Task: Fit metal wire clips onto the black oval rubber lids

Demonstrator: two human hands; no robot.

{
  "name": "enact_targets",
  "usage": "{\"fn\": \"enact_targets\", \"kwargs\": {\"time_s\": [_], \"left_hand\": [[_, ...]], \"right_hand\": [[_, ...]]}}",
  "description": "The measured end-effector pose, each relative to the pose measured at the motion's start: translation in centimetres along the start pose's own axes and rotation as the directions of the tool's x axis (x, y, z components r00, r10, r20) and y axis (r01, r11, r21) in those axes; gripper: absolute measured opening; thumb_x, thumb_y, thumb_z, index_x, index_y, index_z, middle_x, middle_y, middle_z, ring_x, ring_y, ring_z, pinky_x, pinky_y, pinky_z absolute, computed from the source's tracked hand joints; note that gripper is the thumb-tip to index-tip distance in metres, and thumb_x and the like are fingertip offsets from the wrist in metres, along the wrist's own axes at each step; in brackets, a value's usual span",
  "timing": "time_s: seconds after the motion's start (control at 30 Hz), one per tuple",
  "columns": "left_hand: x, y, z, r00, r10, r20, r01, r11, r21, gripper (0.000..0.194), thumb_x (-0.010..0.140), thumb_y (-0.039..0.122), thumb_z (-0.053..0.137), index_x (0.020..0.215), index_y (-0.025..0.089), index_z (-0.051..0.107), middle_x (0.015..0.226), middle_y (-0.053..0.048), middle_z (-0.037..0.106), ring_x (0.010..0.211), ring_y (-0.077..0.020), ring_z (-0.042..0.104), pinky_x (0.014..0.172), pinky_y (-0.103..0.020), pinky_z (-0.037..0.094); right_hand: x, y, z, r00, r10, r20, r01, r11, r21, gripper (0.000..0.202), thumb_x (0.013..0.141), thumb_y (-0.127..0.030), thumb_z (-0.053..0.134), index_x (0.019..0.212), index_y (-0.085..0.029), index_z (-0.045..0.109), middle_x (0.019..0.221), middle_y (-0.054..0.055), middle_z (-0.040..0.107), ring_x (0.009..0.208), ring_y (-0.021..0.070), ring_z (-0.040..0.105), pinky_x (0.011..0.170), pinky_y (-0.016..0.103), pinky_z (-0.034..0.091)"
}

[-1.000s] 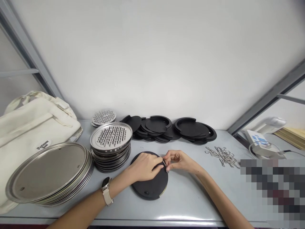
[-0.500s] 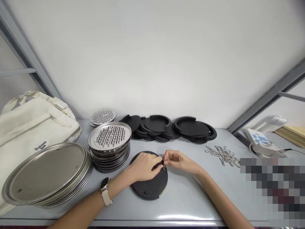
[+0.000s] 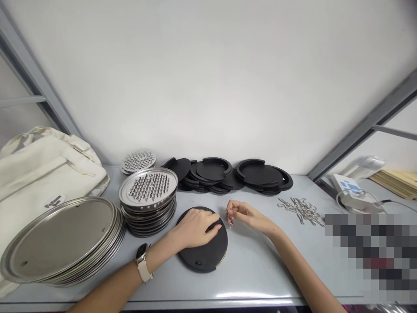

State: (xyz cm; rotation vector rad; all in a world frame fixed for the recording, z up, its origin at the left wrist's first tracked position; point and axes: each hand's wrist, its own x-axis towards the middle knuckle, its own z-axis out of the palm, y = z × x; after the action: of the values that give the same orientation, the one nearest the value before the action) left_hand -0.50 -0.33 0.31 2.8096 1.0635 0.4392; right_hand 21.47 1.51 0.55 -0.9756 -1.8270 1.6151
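Observation:
A round black disc (image 3: 203, 256) lies on the grey table, with a thin yellowish edge showing at its lower right. My left hand (image 3: 197, 228) rests on top of the disc, its thumb and forefinger near the right rim, holding it. Just to the right of the disc, my right hand (image 3: 243, 215) pinches a small metal clip (image 3: 230, 221), raised slightly and apart from the disc. Farther right is a loose pile of similar metal clips (image 3: 301, 211).
Stacked grater plates (image 3: 148, 189) and large metal trays (image 3: 65, 239) stand at the left, beside a cream bag (image 3: 48, 169). Black round parts (image 3: 213, 169) lie along the wall. A white box (image 3: 350, 187) sits at the right.
My right hand has drawn back a little to the right with the metal clip, away from the disc's rim. My left hand stays on the disc.

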Motion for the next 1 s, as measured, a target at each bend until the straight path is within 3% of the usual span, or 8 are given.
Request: {"fn": "enact_targets", "kwargs": {"time_s": [0.23, 0.43, 0.67, 1.0], "left_hand": [[0.0, -0.1, 0.1, 1.000, -0.006, 0.000, 0.006, 1.000, 0.016, 0.019, 0.091, 0.033, 0.044, 0.079, 0.019, 0.049, 0.070, 0.001, 0.057, 0.062, -0.0151, 0.054, 0.053, -0.028, 0.025], [0.0, 0.0, 0.1, 1.000, -0.004, 0.000, 0.004, 1.000, 0.006, 0.020, 0.091, 0.033, 0.043, 0.079, 0.019, 0.050, 0.070, 0.001, 0.057, 0.062, -0.0150, 0.054, 0.053, -0.028, 0.025], [-0.1, -0.1, 0.1, 1.000, -0.005, -0.004, 0.005, 1.000, -0.006, 0.018, 0.089, 0.033, 0.045, 0.078, 0.019, 0.048, 0.069, 0.001, 0.056, 0.061, -0.0145, 0.052, 0.052, -0.028, 0.023], [-0.2, 0.0, 0.1, 1.000, -0.003, -0.014, 0.003, 1.000, 0.015, 0.012, 0.086, 0.029, 0.046, 0.080, 0.020, 0.050, 0.072, 0.001, 0.058, 0.063, -0.0156, 0.054, 0.055, -0.028, 0.026]], "right_hand": [[0.5, 0.8, 0.0, 0.981, -0.038, -0.192, 0.009, 0.989, -0.149, 0.033, 0.091, -0.052, 0.038, 0.080, -0.021, 0.040, 0.063, -0.004, 0.046, 0.059, 0.0119, 0.041, 0.060, 0.026, 0.037], [0.4, 1.3, -0.8, 0.924, -0.073, -0.374, -0.020, 0.971, -0.239, 0.033, 0.094, -0.050, 0.031, 0.078, -0.022, 0.036, 0.060, -0.007, 0.035, 0.054, 0.0107, 0.032, 0.057, 0.025, 0.030], [0.9, 1.9, -0.7, 0.946, -0.071, -0.318, 0.031, 0.991, -0.129, 0.030, 0.092, -0.053, 0.033, 0.086, -0.023, 0.034, 0.052, -0.010, 0.029, 0.048, 0.0105, 0.030, 0.060, 0.027, 0.038], [0.8, 2.2, -1.1, 0.943, -0.023, -0.332, -0.059, 0.970, -0.235, 0.032, 0.089, -0.053, 0.038, 0.083, -0.022, 0.037, 0.046, -0.010, 0.038, 0.043, 0.0094, 0.033, 0.047, 0.022, 0.029]]}}
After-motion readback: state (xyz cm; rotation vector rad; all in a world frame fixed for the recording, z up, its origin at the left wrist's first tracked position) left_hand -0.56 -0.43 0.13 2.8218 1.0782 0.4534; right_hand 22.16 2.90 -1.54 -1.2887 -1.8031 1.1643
